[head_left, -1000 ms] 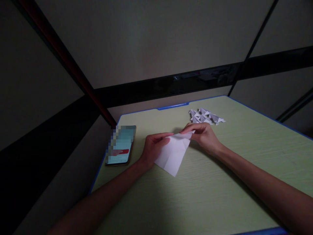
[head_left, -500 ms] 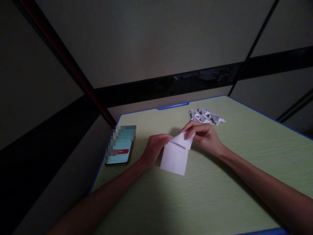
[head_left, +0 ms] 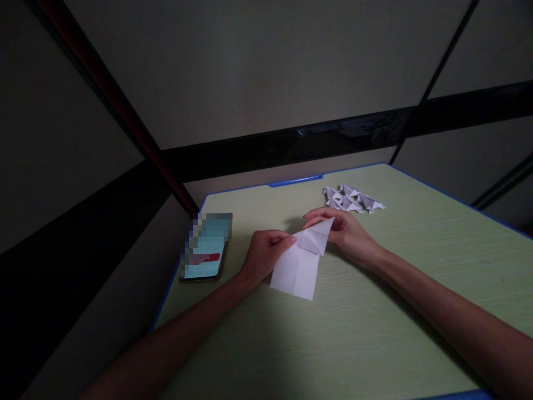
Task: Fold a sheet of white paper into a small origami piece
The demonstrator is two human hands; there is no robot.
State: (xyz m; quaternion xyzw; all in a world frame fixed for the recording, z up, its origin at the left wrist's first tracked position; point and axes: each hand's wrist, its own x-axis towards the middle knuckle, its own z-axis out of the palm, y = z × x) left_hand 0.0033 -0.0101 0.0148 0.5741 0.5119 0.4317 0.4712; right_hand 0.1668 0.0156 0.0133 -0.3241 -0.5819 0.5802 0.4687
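A white sheet of paper with creases lies partly on the pale green table, its top folded over into a flap. My left hand pinches the sheet's upper left edge. My right hand holds the folded flap at the upper right between thumb and fingers. Both hands meet over the middle of the table.
A pile of several small folded white paper pieces sits at the far side of the table. A phone with a lit screen lies near the left edge. The table has a blue rim. Dark wall and beams stand behind.
The sheet turned from a diamond lie to a squarer one, and its top corner was folded down into a flap. Both hands stayed on the paper's top edge.
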